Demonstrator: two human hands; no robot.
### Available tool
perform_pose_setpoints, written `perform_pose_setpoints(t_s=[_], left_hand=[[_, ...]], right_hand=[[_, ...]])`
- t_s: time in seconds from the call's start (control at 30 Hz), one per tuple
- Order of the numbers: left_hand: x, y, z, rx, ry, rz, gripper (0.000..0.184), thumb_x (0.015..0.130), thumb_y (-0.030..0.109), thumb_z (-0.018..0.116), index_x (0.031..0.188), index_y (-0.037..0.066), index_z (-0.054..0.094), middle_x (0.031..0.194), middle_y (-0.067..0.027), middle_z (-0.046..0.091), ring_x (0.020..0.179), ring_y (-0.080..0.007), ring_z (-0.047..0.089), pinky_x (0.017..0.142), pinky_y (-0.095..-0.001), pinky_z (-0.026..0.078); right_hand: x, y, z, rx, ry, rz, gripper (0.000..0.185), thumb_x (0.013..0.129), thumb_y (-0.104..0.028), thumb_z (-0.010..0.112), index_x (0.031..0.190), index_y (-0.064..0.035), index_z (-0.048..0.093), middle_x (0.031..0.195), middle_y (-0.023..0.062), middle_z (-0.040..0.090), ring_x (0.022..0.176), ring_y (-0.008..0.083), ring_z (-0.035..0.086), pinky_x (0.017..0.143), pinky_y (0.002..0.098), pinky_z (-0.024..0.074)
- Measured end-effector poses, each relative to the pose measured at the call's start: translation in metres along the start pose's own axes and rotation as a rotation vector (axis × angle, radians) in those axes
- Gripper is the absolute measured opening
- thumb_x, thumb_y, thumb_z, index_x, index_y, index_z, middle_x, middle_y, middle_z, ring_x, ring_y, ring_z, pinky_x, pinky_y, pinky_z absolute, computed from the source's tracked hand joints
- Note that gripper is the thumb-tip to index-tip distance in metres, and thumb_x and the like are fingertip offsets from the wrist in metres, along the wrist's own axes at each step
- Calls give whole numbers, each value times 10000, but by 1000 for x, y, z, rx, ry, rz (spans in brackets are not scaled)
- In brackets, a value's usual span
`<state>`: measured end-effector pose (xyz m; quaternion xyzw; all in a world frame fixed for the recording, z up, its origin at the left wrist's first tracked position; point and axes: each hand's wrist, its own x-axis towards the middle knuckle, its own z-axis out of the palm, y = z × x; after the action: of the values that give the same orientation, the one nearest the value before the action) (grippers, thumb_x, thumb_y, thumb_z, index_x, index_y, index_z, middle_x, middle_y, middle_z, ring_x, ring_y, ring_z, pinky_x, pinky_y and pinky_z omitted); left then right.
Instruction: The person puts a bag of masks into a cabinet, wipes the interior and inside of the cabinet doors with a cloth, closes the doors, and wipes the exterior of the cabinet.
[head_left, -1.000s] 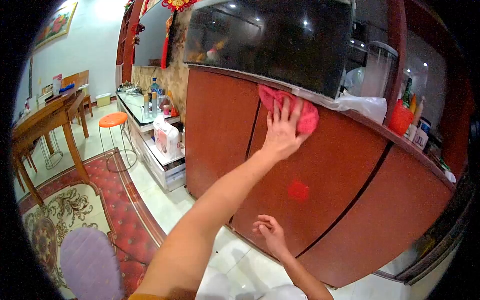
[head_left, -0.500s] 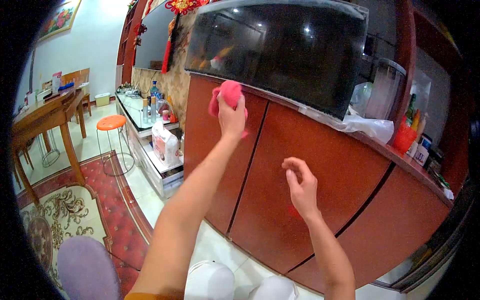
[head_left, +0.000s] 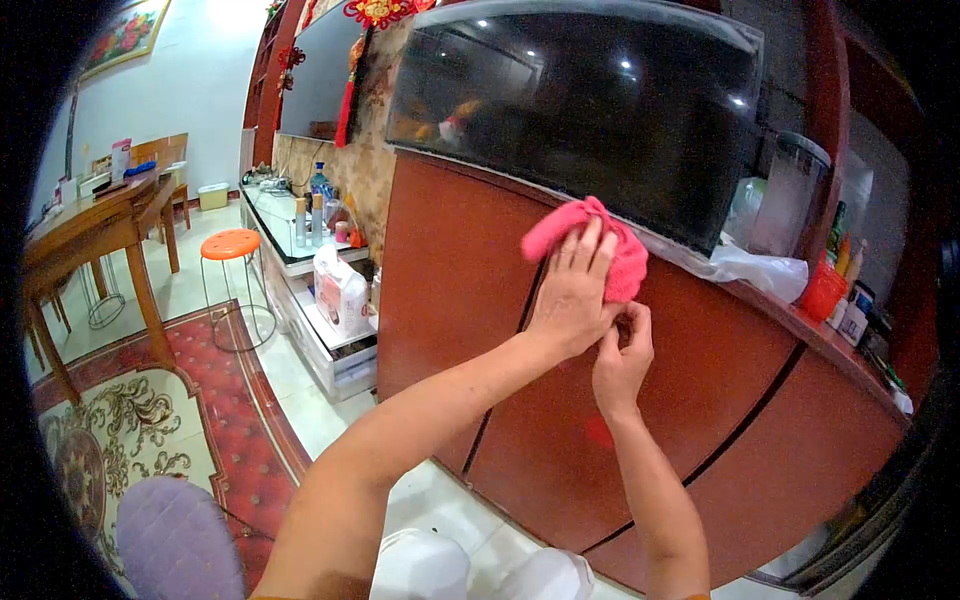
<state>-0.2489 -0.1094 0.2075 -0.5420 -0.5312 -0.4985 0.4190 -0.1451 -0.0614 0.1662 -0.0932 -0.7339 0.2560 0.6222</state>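
Note:
A pink cloth (head_left: 627, 262) is bunched under my left hand (head_left: 572, 290), whose fingers lie over it. The hand presses it to the upper part of the red-brown cabinet front (head_left: 600, 400), just below the glass tank (head_left: 580, 100). My right hand (head_left: 625, 355) is close below the cloth, beside my left thumb. Its fingers are loosely curled with a gap between thumb and forefinger, and nothing shows in them. Whether its fingertips touch the cloth or the left hand, I cannot tell.
White plastic (head_left: 755, 272), a clear lidded container (head_left: 792, 195) and a red cup (head_left: 822, 292) stand on the ledge at right. To the left are a white cabinet with a drawer pulled out (head_left: 350, 365), an orange stool (head_left: 231, 245) and a wooden table (head_left: 90, 230).
My left hand has moved right and down with the pink cloth, from near the cabinet's left side to just above my right hand. The right hand has risen slightly.

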Motion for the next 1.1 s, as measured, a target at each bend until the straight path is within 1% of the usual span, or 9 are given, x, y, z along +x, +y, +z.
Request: perform_pose_setpoints(t_s=[0.13, 0.3, 0.53, 0.6, 0.7, 0.83, 0.97, 1.03, 1.1], left_hand=[[5, -32, -5, 52, 23, 181, 712, 731, 180, 714, 1361, 24, 421, 1391, -258, 402, 1315, -440, 374, 1090, -476, 353], [10, -98, -5, 171, 184, -98, 705, 738, 106, 681, 1371, 14, 385, 1380, -260, 404, 1313, -421, 386, 1108, -454, 336], [16, -199, -35, 136, 71, -195, 607, 841, 104, 574, 1400, 1, 360, 1444, -224, 386, 1366, -391, 342, 1139, -450, 291], [11, -213, -39, 139, 51, -157, 619, 839, 104, 553, 1414, 0, 350, 1444, -235, 391, 1373, -392, 335, 1141, -445, 287], [21, -260, -35, 86, 179, -451, 607, 850, 122, 541, 1417, 2, 360, 1436, -251, 401, 1369, -396, 340, 1137, -430, 291], [28, -296, -49, 69, 168, -360, 564, 886, 178, 540, 1395, -13, 388, 1398, -280, 434, 1333, -398, 393, 1102, -423, 330], [61, -307, -81, -44, 393, -676, 410, 836, 71, 506, 1231, -37, 473, 1117, -182, 596, 1032, -292, 592, 931, -373, 444], [74, -362, -69, -206, 671, -623, 338, 789, 12, 484, 1122, -33, 513, 987, -106, 588, 857, -227, 589, 793, -348, 484], [80, -381, -69, -646, 476, -729, 297, 752, -43, 442, 1021, 17, 552, 892, -74, 588, 749, -182, 569, 633, -307, 465]], right_hand=[[-3, 3, 13, -34, 47, -86, 324, 806, 33, 551, 1129, 21, 529, 1090, 179, 586, 1045, 303, 575, 915, 376, 447], [15, -1, 19, -228, -128, -510, 398, 769, 54, 585, 1157, -9, 523, 1143, 179, 570, 1100, 335, 542, 964, 402, 434], [41, 9, 66, -404, -418, -654, 389, 761, 29, 603, 1135, -58, 544, 1178, 147, 569, 1216, 364, 496, 1082, 479, 372], [44, 13, 81, -471, -446, -694, 377, 781, -2, 608, 1148, -64, 552, 1213, 146, 562, 1248, 369, 475, 1104, 496, 340], [46, 18, 91, -607, -492, -735, 364, 811, -81, 623, 1170, -79, 562, 1281, 141, 540, 1301, 368, 426, 1131, 513, 292], [45, 20, 90, -700, -593, -729, 379, 834, -206, 639, 1190, -98, 568, 1354, 132, 505, 1368, 354, 347, 1158, 521, 226], [45, 19, 91, -732, -600, -712, 425, 817, -283, 659, 1194, -104, 579, 1351, 136, 506, 1393, 342, 315, 1170, 520, 193], [45, 22, 93, -758, -609, -695, 438, 798, -307, 688, 1185, -133, 581, 1366, 109, 490, 1408, 329, 286, 1183, 518, 162], [46, 24, 94, -759, -608, -679, 436, 786, -322, 702, 1168, -147, 590, 1370, 94, 485, 1414, 321, 274, 1189, 519, 146]])
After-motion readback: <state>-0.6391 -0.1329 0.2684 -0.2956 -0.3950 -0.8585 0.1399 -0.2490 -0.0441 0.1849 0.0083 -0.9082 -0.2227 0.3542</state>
